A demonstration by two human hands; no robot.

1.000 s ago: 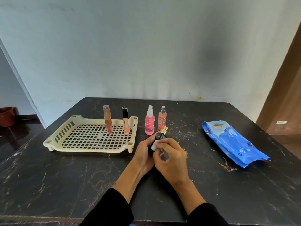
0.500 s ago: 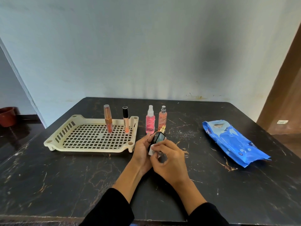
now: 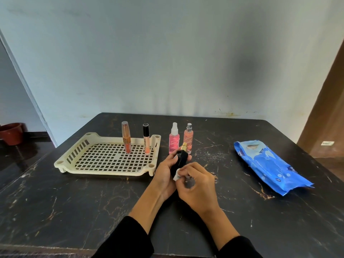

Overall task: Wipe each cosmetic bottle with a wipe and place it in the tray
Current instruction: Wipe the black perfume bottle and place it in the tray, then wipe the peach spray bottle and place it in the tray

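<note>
From my head camera: my left hand (image 3: 165, 174) is wrapped around the black bottle (image 3: 179, 161), its long axis tilted up and away, gold cap farthest from me. My right hand (image 3: 197, 185) is pinched shut on the wipe (image 3: 176, 175), pressed to the bottle's lower end. The tray (image 3: 74, 155) lies just left of my hands, nearer the left one, so the bottle goes that way.

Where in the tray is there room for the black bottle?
The cream slotted tray has free grid in front of and left of the orange tube and black-capped gloss tube. It is crowded only at the back right, around those tubes.
</note>
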